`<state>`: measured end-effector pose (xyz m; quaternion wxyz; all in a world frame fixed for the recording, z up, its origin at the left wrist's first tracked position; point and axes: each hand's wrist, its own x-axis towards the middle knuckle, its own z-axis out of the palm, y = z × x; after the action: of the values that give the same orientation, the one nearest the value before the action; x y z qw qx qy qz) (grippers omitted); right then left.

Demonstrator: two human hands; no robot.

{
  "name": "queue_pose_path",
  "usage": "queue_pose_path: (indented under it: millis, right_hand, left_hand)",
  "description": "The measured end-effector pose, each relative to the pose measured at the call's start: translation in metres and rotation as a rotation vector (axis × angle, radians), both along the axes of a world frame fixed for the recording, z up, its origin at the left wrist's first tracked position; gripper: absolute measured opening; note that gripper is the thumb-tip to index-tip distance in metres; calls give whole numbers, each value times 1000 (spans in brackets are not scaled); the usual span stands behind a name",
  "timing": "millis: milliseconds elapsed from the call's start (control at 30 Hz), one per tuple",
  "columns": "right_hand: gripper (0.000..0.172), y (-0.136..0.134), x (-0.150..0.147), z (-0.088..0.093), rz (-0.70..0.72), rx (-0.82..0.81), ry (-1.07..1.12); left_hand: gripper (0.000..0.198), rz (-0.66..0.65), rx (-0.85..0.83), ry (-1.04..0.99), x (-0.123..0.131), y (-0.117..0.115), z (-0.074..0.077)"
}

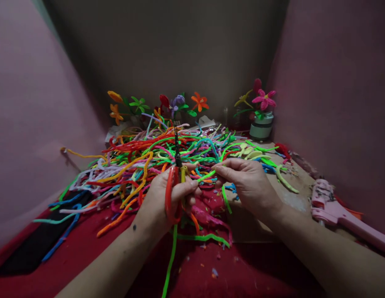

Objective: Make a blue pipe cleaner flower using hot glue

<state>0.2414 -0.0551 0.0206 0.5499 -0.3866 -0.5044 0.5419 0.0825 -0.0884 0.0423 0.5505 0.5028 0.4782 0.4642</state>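
My left hand (169,198) is closed around red-handled scissors (174,188) whose dark blades point up and away from me. A yellow pipe cleaner piece is also pinched near its fingers. My right hand (246,180) pinches one end of a green pipe cleaner (206,176) that runs toward the scissors. Both hands hover over a big tangled heap of coloured pipe cleaners (155,159). A long green pipe cleaner (170,260) hangs down below my left hand.
Finished pipe-cleaner flowers (180,103) stand along the back wall, and a pink flower sits in a small pot (261,126) at the back right. A pink glue gun (332,209) lies at the right. A dark flat object (37,248) rests on the red cloth (217,269) at the left.
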Motion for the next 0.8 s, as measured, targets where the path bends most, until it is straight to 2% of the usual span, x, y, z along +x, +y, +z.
queue_pose_path:
  millis: [33, 100, 200, 267, 333, 467, 533, 700, 800]
  right_hand:
    - [13, 0, 0, 1, -24, 19, -8]
    - [13, 1, 0, 0, 14, 6, 61]
    - [14, 4, -2, -6, 194, -81, 225]
    - [16, 4, -3, -8, 264, -114, 235]
    - [16, 2, -4, -8, 230, -117, 169]
    - [16, 0, -2, -3, 65, -67, 58]
    - [16, 0, -2, -2, 71, -55, 101]
    - [21, 2, -3, -7, 274, -68, 206]
    - [16, 6, 1, -5, 143, -58, 205]
  left_hand:
    - [38, 6, 10, -2, 0, 0, 0]
    - [38, 12, 32, -4, 0, 1, 0]
    - [41, 16, 50, -6, 1, 1, -1]
    - [42, 11, 55, -3, 2, 0, -1]
    - [42, -3, 53, 14, 3, 0, -2]
    - [40, -34, 27, 28, 2, -1, -2]
    - [39, -31, 11, -16, 0, 0, -3]
    - [40, -64, -43, -91, -2, 3, -4]
    - [40, -91, -86, -118, -3, 4, -5]
